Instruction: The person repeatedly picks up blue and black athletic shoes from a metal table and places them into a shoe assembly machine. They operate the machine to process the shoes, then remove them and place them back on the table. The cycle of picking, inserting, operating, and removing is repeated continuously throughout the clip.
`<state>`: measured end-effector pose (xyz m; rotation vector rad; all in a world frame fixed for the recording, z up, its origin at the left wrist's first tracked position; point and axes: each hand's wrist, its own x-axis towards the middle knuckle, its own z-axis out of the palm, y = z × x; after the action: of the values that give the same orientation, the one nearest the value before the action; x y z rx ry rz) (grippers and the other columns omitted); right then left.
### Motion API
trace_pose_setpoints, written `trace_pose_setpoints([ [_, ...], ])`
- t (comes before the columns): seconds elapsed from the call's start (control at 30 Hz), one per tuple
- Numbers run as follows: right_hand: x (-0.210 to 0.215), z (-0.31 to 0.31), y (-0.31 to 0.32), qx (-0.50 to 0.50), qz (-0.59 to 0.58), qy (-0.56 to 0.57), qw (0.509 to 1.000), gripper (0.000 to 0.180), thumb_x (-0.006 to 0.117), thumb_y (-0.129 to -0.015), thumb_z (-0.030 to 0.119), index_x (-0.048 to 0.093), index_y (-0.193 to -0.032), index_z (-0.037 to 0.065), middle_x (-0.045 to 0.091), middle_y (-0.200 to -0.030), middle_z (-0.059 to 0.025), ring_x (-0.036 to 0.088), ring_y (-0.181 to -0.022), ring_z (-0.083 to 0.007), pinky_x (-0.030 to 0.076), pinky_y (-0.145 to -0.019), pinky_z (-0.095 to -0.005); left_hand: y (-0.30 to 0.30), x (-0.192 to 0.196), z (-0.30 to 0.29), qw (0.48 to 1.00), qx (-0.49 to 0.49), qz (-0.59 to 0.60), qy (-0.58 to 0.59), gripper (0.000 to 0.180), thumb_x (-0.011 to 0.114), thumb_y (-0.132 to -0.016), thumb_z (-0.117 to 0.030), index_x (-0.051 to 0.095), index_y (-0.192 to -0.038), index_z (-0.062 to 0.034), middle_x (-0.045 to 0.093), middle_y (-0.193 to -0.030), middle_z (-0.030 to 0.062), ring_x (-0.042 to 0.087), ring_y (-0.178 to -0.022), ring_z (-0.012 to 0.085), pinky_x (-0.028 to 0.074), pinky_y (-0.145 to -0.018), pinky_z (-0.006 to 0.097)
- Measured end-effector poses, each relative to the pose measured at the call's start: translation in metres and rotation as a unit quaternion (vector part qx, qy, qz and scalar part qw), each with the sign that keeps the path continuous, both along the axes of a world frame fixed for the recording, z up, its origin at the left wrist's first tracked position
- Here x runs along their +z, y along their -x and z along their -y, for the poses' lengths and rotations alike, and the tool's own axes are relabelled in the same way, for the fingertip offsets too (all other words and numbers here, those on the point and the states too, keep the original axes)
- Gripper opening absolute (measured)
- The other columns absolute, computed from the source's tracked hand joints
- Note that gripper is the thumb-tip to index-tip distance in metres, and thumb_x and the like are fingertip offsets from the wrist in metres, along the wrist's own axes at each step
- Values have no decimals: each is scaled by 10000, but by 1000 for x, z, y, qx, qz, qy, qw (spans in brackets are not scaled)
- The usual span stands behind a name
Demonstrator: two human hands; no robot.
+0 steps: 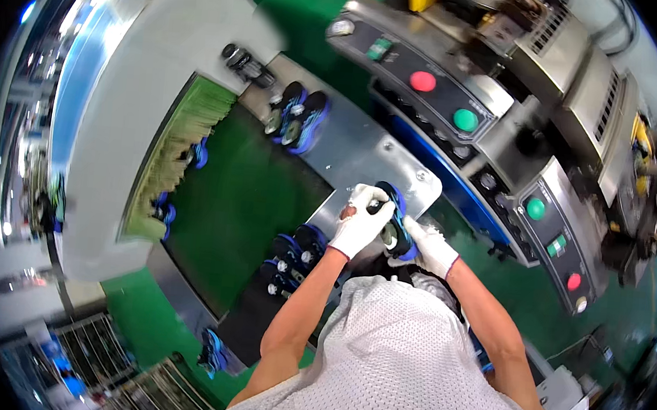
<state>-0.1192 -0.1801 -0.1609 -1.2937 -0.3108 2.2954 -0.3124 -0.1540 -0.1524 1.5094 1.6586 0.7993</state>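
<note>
Both gloved hands clasp one black-and-blue shoe [394,218] over the steel plate [364,157]: left hand [360,222] wraps its near side, right hand [430,247] cups the far end. Risk: shoe slipping onto green belt [243,197] just left of grip.
</note>
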Motion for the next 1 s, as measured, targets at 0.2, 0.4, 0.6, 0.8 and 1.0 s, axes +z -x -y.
trace_pose_setpoints([
  [0.2,-54,-12,46,258,297,-201,897,629,623,-995,454,555,-1451,27,673,-1241,-193,685,-1098,-211,571,-885,-354,115,-99,73,984,1,-174,34,141,750,-841,-244,715,-888,-115,668,-1011,106,693,-895,313,556,-780,432],
  [0.4,-52,3,-14,85,322,-35,942,614,692,-995,285,479,-1489,-11,655,-1144,-93,660,-932,-199,576,-794,-353,147,-80,68,970,-112,-138,167,470,708,-869,-473,685,-1172,-114,649,-1209,159,664,-1103,348,520,-933,489],
  [0.6,-17,48,-89,175,578,-17,797,469,639,-995,389,622,-1352,84,693,-1029,-59,686,-817,-164,584,-657,-339,305,-105,36,984,96,-152,2,346,666,-926,-299,670,-1193,-78,653,-1217,169,623,-1156,360,500,-979,483],
  [0.8,16,70,-97,265,625,137,722,294,627,-985,282,686,-1191,80,660,-830,-38,625,-638,-170,520,-522,-356,595,-152,66,843,234,-479,-73,362,598,-944,-88,621,-1304,-58,610,-1347,127,556,-1263,345,430,-1082,476],
  [1.0,21,48,-81,163,595,128,776,290,625,-1019,280,639,-1202,55,698,-935,-57,661,-673,-178,535,-542,-351,804,-181,106,729,471,-458,190,490,546,-982,-336,594,-1368,-39,590,-1380,277,553,-1277,468,460,-1070,519],
])
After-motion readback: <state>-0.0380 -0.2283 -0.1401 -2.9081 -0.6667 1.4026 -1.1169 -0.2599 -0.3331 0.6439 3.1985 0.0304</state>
